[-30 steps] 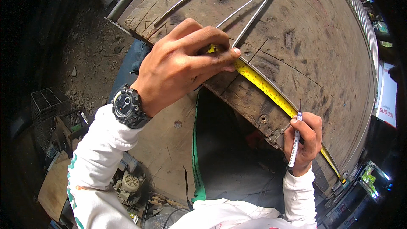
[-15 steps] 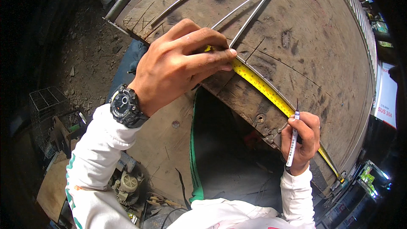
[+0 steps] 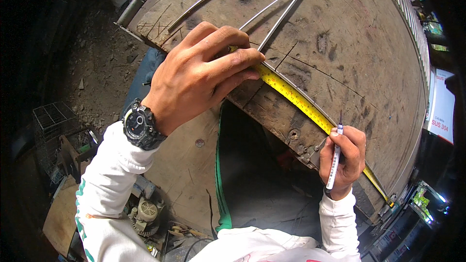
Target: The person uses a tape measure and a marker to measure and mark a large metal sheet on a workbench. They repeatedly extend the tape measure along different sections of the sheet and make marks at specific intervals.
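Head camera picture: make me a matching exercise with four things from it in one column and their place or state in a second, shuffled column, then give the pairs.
Things:
1. tape measure
2. pen
3. wristwatch
4. metal rod

Places or states:
A. worn on the left wrist, black
B. held upright in the right hand, tip at the tape
C. stretched flat along the wooden table, yellow, pinned under the left hand
D. thin, grey, lying bare across the tabletop above the left hand

Pairs: 1-C, 2-B, 3-A, 4-D
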`<state>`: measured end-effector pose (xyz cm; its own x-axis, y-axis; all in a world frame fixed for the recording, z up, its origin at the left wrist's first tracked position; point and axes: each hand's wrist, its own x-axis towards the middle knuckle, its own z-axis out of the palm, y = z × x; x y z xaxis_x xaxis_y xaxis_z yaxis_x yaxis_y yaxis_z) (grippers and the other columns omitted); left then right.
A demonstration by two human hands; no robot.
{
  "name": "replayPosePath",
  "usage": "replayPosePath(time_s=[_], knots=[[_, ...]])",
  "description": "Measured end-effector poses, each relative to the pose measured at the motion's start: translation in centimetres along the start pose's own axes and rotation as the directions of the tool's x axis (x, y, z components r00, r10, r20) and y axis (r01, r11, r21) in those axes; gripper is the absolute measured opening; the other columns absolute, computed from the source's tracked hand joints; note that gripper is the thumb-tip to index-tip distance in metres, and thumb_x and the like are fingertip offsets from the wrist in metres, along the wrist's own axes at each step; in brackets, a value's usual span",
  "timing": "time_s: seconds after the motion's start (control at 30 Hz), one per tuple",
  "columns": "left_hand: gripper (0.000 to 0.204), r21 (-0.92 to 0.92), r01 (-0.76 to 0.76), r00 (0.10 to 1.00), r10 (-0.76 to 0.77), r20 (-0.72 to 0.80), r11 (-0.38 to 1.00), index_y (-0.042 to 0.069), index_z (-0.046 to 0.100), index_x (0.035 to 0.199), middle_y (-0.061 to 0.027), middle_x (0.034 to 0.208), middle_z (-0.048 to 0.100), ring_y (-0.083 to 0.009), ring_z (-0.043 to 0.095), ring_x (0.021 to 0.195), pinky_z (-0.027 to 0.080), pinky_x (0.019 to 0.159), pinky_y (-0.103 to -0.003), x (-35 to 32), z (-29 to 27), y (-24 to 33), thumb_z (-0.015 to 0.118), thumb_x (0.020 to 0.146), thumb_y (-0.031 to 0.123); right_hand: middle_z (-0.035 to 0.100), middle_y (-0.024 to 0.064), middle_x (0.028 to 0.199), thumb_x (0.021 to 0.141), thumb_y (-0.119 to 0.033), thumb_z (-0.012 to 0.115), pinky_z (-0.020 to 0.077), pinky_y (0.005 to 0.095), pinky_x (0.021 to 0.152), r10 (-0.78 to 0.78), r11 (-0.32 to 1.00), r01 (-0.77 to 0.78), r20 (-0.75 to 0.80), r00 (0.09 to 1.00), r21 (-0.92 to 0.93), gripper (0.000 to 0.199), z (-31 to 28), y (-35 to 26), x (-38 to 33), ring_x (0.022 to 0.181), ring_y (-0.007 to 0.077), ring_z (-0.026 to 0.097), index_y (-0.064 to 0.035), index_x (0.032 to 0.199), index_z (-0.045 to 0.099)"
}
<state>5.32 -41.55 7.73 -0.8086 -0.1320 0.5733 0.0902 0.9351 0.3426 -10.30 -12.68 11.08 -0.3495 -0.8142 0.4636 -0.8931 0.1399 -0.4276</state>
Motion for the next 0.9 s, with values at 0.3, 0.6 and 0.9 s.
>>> replayPosePath(time_s=[0.3,0.6,0.9], knots=[[0.036,0.047,-0.015,1.000,0.015,-0.002,0.999,0.014,0.068,0.119,-0.0044,0.110,0.064,-0.0230,0.059,0.090,0.055,0.079,-0.033,0.01,-0.07,0.06,0.077,0.085,0.024,0.064,0.0126,0.096,0.069,0.011,0.071,0.0524,0.0391,0.075,0.012,1.000,-0.012,-0.004,1.000,-0.011,0.045,-0.11,-0.09,0.00,0.085,0.0299,0.064,-0.0076,0.110,0.065],[0.037,0.022,0.014,1.000,-0.015,0.013,1.000,0.013,0.068,0.118,-0.0046,0.112,0.064,-0.0236,0.060,0.090,0.055,0.080,-0.033,0.18,-0.29,0.22,0.078,0.084,0.023,0.064,0.0122,0.096,0.069,0.010,0.071,0.0524,0.0390,0.076,0.017,1.000,-0.017,-0.009,1.000,-0.010,0.044,-0.08,-0.01,0.04,0.086,0.0295,0.064,-0.0077,0.109,0.065],[0.041,-0.035,0.002,0.998,0.000,0.059,0.999,0.016,0.070,0.125,-0.0057,0.121,0.069,-0.0216,0.064,0.097,0.057,0.081,-0.033,-0.10,-0.56,-0.19,0.078,0.085,0.019,0.065,0.0148,0.099,0.075,0.008,0.069,0.0525,0.0383,0.078,0.057,0.998,-0.058,0.022,0.998,0.039,0.041,-0.57,-0.49,0.67,0.087,0.0284,0.064,-0.0043,0.115,0.065]])
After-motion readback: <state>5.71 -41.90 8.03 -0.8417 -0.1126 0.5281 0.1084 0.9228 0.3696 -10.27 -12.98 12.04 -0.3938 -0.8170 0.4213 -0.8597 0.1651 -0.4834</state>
